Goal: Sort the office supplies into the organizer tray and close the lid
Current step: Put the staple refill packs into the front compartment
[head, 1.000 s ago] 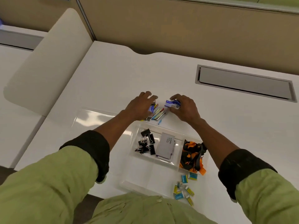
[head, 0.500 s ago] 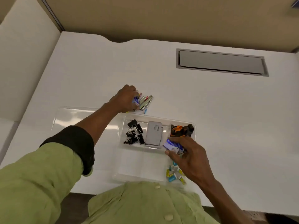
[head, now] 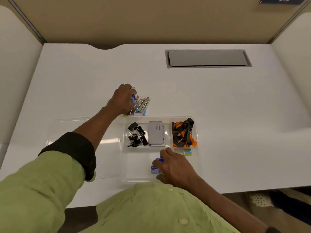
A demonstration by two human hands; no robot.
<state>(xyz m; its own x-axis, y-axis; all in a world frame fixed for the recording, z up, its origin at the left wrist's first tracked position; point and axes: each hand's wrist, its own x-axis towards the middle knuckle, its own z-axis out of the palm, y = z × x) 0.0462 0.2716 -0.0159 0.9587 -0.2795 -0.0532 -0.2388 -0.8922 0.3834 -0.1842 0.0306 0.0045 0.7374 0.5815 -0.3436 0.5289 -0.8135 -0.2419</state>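
A clear organizer tray (head: 196, 165) lies on the white desk near its front edge, with its clear lid (head: 75, 132) open flat to the left. Its far compartments hold black binder clips (head: 137, 134), a grey card box (head: 156, 133) and an orange-and-black lanyard (head: 183, 133). My right hand (head: 175, 167) is inside a near compartment, fingers closed on small blue-and-white packets (head: 154, 169). My left hand (head: 123, 98) is beyond the tray, curled around a small blue-and-white packet (head: 133, 96) at a pile of coloured metal sticks (head: 142, 105).
A small blue-and-yellow packet (head: 187, 151) lies in the near right compartment. A grey cable hatch (head: 207, 58) is set into the desk at the back right. Beige partition walls close off the back and both sides.
My right hand carried its blue-and-white packet from the pile beyond the tray down into a near compartment. My left hand stayed at the pile. The head camera tilted down and shifted.
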